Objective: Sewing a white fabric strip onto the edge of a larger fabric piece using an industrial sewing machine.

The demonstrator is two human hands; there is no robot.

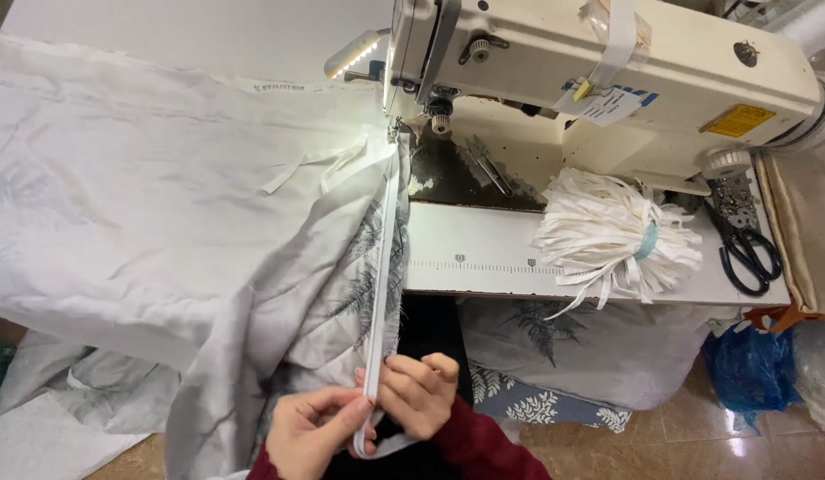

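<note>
A cream industrial sewing machine [608, 71] stands on the table, its lamp lit over the needle area. A white fabric tape [384, 258] runs from under the needle down along the edge of a grey leaf-printed fabric [341, 284] to my hands at the bottom. My left hand [310, 431] pinches the tape's lower end against the fabric edge. My right hand [421, 391] grips the same tape and fabric edge just beside it, fingers curled.
A bundle of white tape strips [608, 236] tied with a blue band lies on the machine table [484, 258]. Black scissors [746, 249] lie at the right. Tweezers [488, 164] rest near the needle plate. A blue plastic bag [750, 369] and more leaf-print fabric [555, 404] are below.
</note>
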